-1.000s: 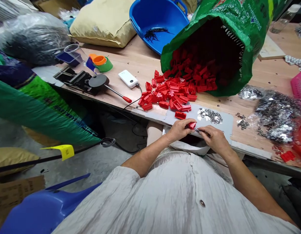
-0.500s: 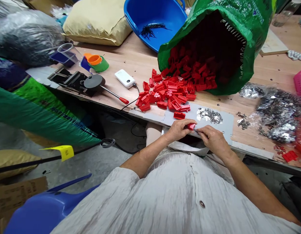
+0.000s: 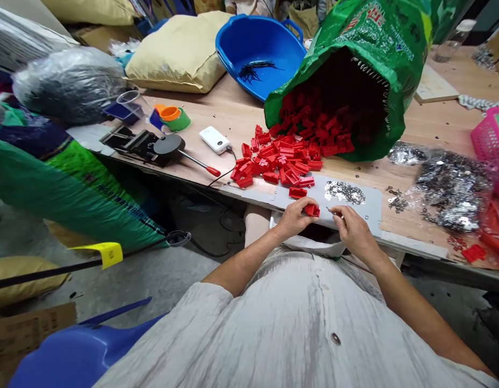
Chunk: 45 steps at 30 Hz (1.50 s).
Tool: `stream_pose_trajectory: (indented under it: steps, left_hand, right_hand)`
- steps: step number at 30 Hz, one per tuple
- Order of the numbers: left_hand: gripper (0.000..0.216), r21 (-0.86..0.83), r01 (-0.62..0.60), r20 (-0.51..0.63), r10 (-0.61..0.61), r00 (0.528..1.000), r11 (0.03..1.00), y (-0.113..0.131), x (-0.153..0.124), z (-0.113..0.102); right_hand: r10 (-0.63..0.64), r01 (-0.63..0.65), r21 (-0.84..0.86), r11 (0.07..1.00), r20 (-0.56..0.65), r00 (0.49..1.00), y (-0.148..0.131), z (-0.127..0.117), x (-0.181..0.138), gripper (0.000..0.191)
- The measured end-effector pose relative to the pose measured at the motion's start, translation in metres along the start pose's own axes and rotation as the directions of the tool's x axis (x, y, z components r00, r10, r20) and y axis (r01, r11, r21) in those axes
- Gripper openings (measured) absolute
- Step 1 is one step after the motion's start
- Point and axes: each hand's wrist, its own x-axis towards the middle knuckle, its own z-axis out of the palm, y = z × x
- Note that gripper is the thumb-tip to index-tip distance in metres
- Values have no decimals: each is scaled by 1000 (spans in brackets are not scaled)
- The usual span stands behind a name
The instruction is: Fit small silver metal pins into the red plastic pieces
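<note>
My left hand (image 3: 295, 217) pinches a small red plastic part (image 3: 312, 209) at the table's near edge. My right hand (image 3: 353, 231) holds a thin metal clip (image 3: 332, 212) a short way from the part's right end, apart from it. Just beyond my hands lie a loose red part (image 3: 297, 192) and a small heap of shiny metal clips (image 3: 345, 191) on a grey board (image 3: 373, 207). A pile of red parts (image 3: 284, 157) spills from a green sack (image 3: 354, 70) lying on its side.
A blue basin (image 3: 253, 46) stands at the back. A white power bank (image 3: 214, 139), a black hand press with red-tipped lever (image 3: 158, 147) and coloured cups (image 3: 172, 116) lie left. Bags of metal parts (image 3: 451, 186) and a pink basket (image 3: 490, 143) lie right. A blue chair (image 3: 71, 353) stands lower left.
The metal clip in my right hand has come away from the red part; before, its tip was against the part. The view has shifted slightly.
</note>
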Motion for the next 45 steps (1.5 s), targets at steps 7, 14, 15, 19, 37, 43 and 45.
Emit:
stream_pose_trajectory:
  steps: [7,14,15,19,37,43,45]
  left_hand:
    - [29,-636,185,7,-235,972,749,20,-14,8]
    - [23,-901,355,236,-405,883,251,33,-22,15]
    - [19,-906,366,255,-417,872,211,35,-23,15]
    - [12,-921,371,277,-466,840,121,43,-26,18]
    - [30,-427,543,101,-558,824,724,-6,-49,24]
    - [27,31,362,105,-364,926,932,-2,-51,11]
    - [22,125,240,43,-247,968,963,6,-43,1]
  right_hand:
    - [-3,-45,225,973,207,978,-20,-15,-8,43]
    - [-69,39,169,985,171,983,-31,-15,-7,42]
    - [-72,46,157,986,163,984,-31,-15,-7,42]
    - [-70,57,104,993,129,989,-34,-15,-7,38]
    - [205,-194,213,957,-31,978,7,-14,1,38]
    - [257,-253,43,966,-130,958,24,-17,9,30]
    - [252,-251,30,968,-177,951,29,-18,11,27]
